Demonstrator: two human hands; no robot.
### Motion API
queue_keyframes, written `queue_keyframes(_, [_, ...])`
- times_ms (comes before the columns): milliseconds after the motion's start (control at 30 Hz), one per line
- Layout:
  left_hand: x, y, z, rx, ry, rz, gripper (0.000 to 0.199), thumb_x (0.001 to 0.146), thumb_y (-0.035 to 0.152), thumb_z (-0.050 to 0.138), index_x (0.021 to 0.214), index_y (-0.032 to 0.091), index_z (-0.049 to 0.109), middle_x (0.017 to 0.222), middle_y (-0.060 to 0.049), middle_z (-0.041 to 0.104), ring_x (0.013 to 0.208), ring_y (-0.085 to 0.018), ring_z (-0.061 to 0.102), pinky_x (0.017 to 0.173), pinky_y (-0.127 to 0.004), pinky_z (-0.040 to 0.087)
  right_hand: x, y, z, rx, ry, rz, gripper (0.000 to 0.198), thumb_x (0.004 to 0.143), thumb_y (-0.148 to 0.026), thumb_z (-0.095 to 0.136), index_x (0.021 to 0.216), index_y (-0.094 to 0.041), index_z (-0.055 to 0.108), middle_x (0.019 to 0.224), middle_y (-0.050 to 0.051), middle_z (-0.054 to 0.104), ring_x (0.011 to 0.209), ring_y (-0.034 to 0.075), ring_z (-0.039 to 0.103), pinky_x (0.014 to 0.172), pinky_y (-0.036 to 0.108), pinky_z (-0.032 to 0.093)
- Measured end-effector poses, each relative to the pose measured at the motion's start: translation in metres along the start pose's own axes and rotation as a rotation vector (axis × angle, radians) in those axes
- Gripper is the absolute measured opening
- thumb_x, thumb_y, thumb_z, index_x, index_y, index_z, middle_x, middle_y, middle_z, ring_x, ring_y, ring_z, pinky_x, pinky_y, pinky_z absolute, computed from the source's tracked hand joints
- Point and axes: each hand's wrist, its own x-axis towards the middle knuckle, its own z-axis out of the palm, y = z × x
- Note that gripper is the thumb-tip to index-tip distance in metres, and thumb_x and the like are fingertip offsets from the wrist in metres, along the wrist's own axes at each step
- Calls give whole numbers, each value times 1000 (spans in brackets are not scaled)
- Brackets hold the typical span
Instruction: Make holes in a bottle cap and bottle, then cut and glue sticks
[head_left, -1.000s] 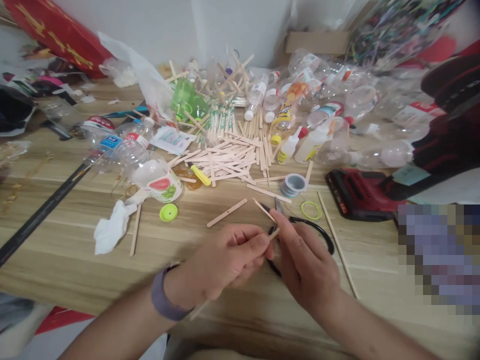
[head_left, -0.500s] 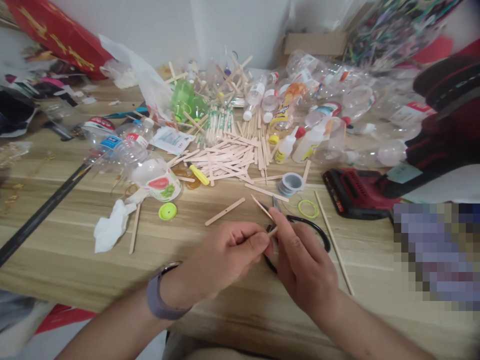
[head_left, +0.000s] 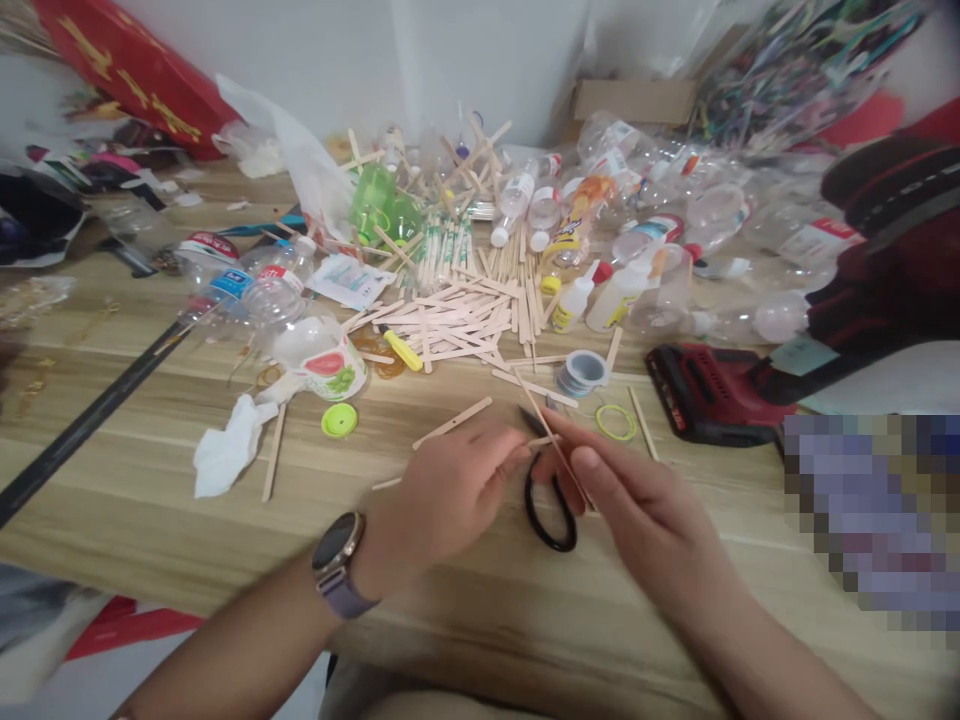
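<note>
My left hand, a watch on its wrist, is closed on a wooden craft stick whose end pokes out past the fingertips. Another pale stick end shows left of this hand; whether it is the same stick I cannot tell. My right hand pinches a long thin wooden stick between thumb and fingers, slanting up and left. The two sticks cross between my hands. Black-handled scissors lie beneath, partly hidden by the right fingers. A craft stick with a dark hole lies beyond the left hand.
A pile of craft sticks spreads mid-table, with a yellow-handled tool and a grey spool nearby. Plastic bottles crowd the back. A red-and-black power tool stands right. A white tissue lies left.
My hands have drawn slightly apart, the right one shifting right and turning. The thin stick in it now shows more of its length. More of the scissors' near handle is uncovered.
</note>
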Motion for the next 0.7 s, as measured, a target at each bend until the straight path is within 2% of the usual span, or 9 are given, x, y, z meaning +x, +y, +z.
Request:
queue_keyframes(67, [1, -2, -5, -115, -6, 1, 28, 101, 29, 34, 92, 20, 60, 81, -2, 65, 75, -16, 59, 68, -28, 43, 3, -2, -9, 217, -86, 95, 35, 102, -30, 42, 130, -21, 60, 72, 0, 67, 52, 9, 56, 48, 20, 50])
queue_keyframes(167, [0, -2, -11, -202, -32, -29, 32, 102, 33, 35, 87, 19, 60, 79, -1, 66, 75, -15, 61, 68, -26, 43, 5, -3, -13, 335, -168, 78, 37, 100, -32, 46, 135, -25, 56, 74, 0, 69, 53, 10, 58, 49, 21, 51])
queue_keyframes(233, [-2, -1, -14, -219, -46, -38, 35, 102, 34, 35, 84, 18, 60, 76, 0, 64, 71, -14, 60, 66, -25, 42, 4, -4, -12, 256, -169, -12, 39, 99, -24, 47, 137, -28, 54, 78, 0, 70, 59, 10, 62, 53, 21, 52])
queue_keyframes(333, [-4, 1, -17, -225, -52, 1, 32, 102, 32, 35, 89, 18, 62, 77, -1, 65, 72, -15, 60, 66, -25, 42, 4, -4, -11, -13, -32, -195, 44, 94, -12, 52, 132, -31, 58, 89, 2, 69, 77, 12, 65, 64, 22, 55])
queue_keyframes(467, [-6, 2, -22, -195, -111, 53, 29, 102, 30, 35, 98, 19, 61, 91, -3, 70, 83, -16, 64, 72, -27, 44, 6, -1, -15, -290, 143, -381, 27, 91, -20, 60, 114, -28, 70, 100, 6, 62, 91, 16, 63, 72, 28, 57])
queue_keyframes(567, [-7, 2, -23, -174, -194, 68, 30, 102, 31, 33, 97, 20, 60, 90, -3, 70, 81, -16, 64, 70, -27, 45, 10, 1, -20, -375, 112, -468, 18, 92, -31, 61, 106, -25, 72, 108, 9, 65, 101, 20, 64, 83, 35, 57])
queue_keyframes(633, [-7, 2, -23, -163, -209, 85, 29, 102, 31, 34, 94, 20, 59, 87, -2, 70, 78, -16, 64, 67, -26, 44, 13, 0, -22, -332, 32, -509, 20, 95, -33, 57, 106, -23, 69, 106, 8, 69, 105, 20, 64, 88, 37, 56])
queue_keyframes(700, [-6, 3, -23, -152, -206, 122, 28, 102, 28, 35, 89, 19, 59, 82, -2, 68, 73, -15, 62, 63, -26, 43, 15, -2, -22, -266, -25, -529, 21, 98, -32, 51, 107, -21, 67, 98, 7, 72, 101, 19, 66, 89, 38, 55])
